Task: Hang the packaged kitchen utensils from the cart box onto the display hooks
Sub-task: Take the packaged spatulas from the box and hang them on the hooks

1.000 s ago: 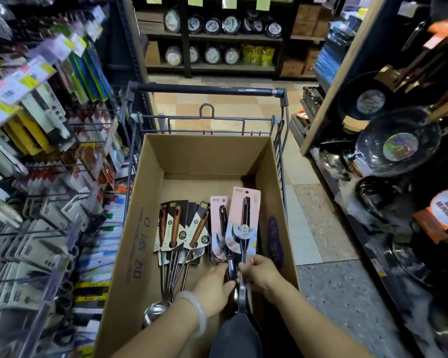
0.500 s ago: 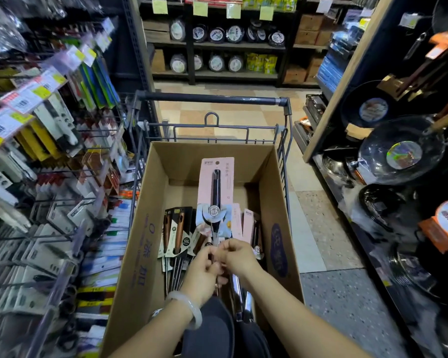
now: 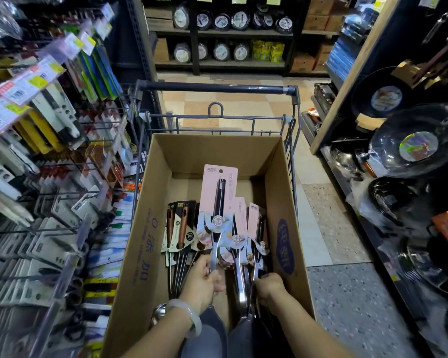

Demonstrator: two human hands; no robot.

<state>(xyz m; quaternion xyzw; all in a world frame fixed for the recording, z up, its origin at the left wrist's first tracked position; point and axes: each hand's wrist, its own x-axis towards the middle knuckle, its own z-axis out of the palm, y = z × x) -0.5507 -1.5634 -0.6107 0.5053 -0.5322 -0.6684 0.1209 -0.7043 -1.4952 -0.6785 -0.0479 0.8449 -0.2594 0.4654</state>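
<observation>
Head view: a cardboard box [image 3: 150,254] sits in the cart [image 3: 217,87]. The left hand [image 3: 202,282] is closed around the metal shank of a pink-carded utensil [image 3: 219,202] and holds it upright over the box. The right hand [image 3: 268,288] grips the shank of another pink-carded utensil [image 3: 255,223] standing in the box; brown-handled ones [image 3: 179,226] lie beside them. The utensil looks stiff, smooth and top-heavy, its card thin and bendable, so the shank is the safer hold, leaving the card's hole [image 3: 220,171] free for the hooks [image 3: 70,196] on the left.
</observation>
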